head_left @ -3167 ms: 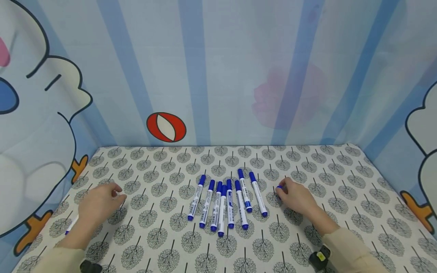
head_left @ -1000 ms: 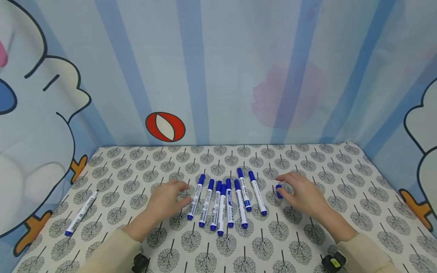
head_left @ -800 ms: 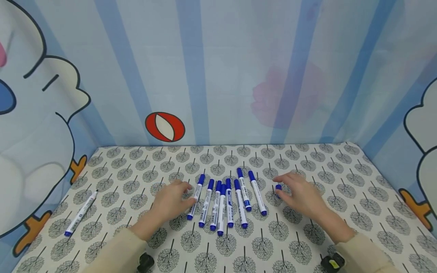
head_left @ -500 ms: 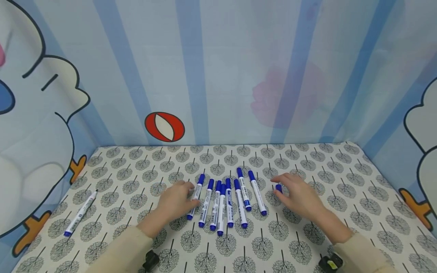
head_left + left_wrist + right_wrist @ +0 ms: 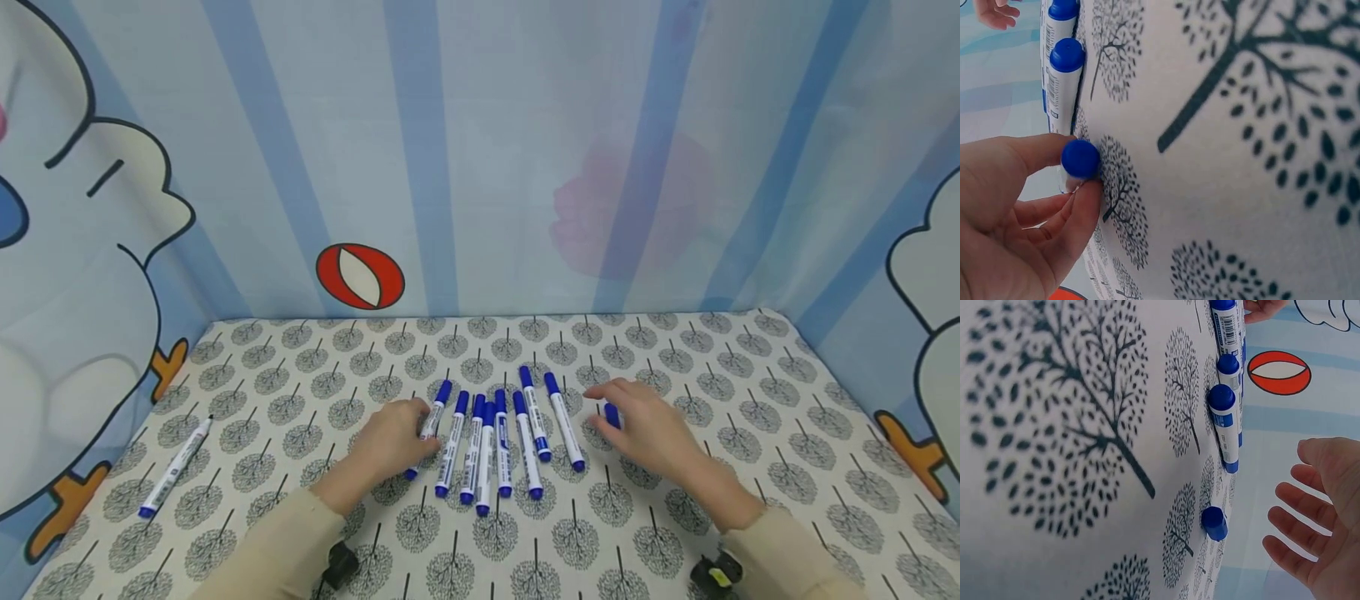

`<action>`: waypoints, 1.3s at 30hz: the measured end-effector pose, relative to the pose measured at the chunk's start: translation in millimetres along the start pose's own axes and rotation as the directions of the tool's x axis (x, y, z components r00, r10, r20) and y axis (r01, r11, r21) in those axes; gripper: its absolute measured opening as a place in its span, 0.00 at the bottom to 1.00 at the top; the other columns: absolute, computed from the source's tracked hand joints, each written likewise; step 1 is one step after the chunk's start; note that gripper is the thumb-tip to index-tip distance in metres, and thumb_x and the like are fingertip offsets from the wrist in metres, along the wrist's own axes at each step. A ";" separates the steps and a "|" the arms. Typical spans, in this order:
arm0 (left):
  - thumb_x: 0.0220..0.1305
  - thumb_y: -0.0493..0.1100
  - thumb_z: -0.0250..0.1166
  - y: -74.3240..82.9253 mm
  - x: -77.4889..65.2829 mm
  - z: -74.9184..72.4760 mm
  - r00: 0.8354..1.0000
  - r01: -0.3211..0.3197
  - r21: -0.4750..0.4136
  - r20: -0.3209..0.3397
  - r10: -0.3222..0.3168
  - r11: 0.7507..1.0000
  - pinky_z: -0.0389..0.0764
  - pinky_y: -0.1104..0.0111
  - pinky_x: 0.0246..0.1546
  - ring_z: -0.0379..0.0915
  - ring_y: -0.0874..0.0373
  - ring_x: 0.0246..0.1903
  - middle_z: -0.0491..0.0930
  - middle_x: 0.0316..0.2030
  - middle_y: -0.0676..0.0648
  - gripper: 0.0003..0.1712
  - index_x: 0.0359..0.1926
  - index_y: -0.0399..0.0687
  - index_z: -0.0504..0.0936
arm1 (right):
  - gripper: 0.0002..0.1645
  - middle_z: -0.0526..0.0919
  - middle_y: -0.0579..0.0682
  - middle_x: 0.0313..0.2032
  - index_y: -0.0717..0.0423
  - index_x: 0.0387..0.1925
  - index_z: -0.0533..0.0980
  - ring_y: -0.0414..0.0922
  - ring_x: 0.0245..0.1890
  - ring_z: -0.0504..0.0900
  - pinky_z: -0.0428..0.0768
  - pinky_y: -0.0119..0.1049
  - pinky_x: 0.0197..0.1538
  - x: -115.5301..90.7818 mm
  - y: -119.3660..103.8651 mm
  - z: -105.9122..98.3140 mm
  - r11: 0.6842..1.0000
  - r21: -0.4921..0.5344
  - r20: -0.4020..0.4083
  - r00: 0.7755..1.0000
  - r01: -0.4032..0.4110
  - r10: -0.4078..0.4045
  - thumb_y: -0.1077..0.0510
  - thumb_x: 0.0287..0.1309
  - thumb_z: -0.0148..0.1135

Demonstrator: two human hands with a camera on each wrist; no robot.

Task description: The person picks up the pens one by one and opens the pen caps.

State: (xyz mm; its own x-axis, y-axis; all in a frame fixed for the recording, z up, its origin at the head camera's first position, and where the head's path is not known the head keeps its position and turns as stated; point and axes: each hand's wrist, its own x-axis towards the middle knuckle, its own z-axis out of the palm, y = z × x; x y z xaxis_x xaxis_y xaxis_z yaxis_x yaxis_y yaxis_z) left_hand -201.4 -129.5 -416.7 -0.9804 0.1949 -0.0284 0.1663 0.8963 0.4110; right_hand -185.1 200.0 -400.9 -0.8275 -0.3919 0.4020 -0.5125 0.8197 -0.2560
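Note:
In the head view my left hand pinches the leftmost marker of a row of white markers with blue caps. The left wrist view shows thumb and fingers on either side of that marker, its round blue end facing the camera. My right hand hovers with fingers spread and holds nothing. Just beside its thumb a loose blue marker cap rests on the cloth; the right wrist view shows this cap apart from the fingers.
Far left lies an uncapped marker with its dark tip pointing away. Several capped markers, one of them a slanted marker, lie side by side mid-table on the tree-print cloth. A printed curtain rises behind the table.
The left hand let go of the uncapped marker at far left, moved right to the row and took hold of its leftmost marker. The right hand released the cap and shifted slightly left.

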 end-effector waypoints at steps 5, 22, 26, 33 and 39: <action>0.46 0.42 0.70 -0.6 0.6 -0.2 1.000 -0.004 -0.028 0.001 0.004 1.000 0.73 0.71 0.19 0.71 0.60 0.20 0.79 0.29 0.47 0.25 0.46 0.37 0.77 | 0.20 0.80 0.50 0.46 0.53 0.47 0.76 0.50 0.47 0.78 0.78 0.47 0.48 1.7 -3.6 1.6 1.000 0.024 0.020 1.000 -0.005 0.005 0.53 0.51 0.65; 0.49 0.41 0.66 -2.0 2.8 -17.9 0.997 0.020 0.072 -0.079 -0.014 0.997 0.68 0.70 0.14 0.67 0.60 0.17 0.77 0.27 0.51 0.16 0.42 0.44 0.80 | 0.19 0.81 0.48 0.43 0.52 0.47 0.76 0.48 0.44 0.79 0.78 0.44 0.46 6.6 -7.5 5.3 0.999 0.031 -0.004 1.000 0.028 -0.028 0.54 0.51 0.65; 0.50 0.43 0.66 -3.2 1.9 -23.6 0.995 0.021 0.109 -0.103 -0.010 0.994 0.67 0.71 0.13 0.67 0.61 0.17 0.77 0.28 0.51 0.15 0.41 0.47 0.80 | 0.19 0.81 0.48 0.42 0.53 0.46 0.76 0.47 0.43 0.79 0.79 0.43 0.45 7.4 -7.8 6.3 0.999 0.025 -0.021 0.999 0.043 -0.043 0.54 0.51 0.65; 0.50 0.42 0.65 0.3 -3.3 -36.8 0.988 -0.048 0.160 -0.138 0.071 0.986 0.66 0.72 0.12 0.66 0.62 0.19 0.76 0.29 0.52 0.13 0.40 0.50 0.82 | 0.19 0.81 0.48 0.43 0.54 0.45 0.77 0.47 0.45 0.79 0.78 0.42 0.47 8.7 -9.7 6.1 0.997 0.031 -0.050 0.996 0.073 -0.072 0.54 0.50 0.66; 0.50 0.41 0.64 8.9 -3.8 -41.3 0.976 -0.116 0.181 -0.161 0.145 0.977 0.66 0.73 0.14 0.68 0.62 0.22 0.77 0.31 0.53 0.14 0.41 0.52 0.82 | 0.19 0.81 0.48 0.44 0.52 0.46 0.76 0.46 0.46 0.78 0.78 0.42 0.49 10.4 -14.6 6.2 0.996 0.060 -0.031 0.998 0.058 -0.056 0.54 0.51 0.65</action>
State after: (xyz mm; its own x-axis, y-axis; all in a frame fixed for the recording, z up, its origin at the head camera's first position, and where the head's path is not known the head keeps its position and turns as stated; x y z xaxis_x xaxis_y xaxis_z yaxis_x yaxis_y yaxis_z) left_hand -200.6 -138.7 -375.3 -0.9499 0.2566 0.1783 0.2948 0.9251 0.2393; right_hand -187.7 181.4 -398.4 -0.7897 -0.4242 0.4433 -0.5727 0.7688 -0.2846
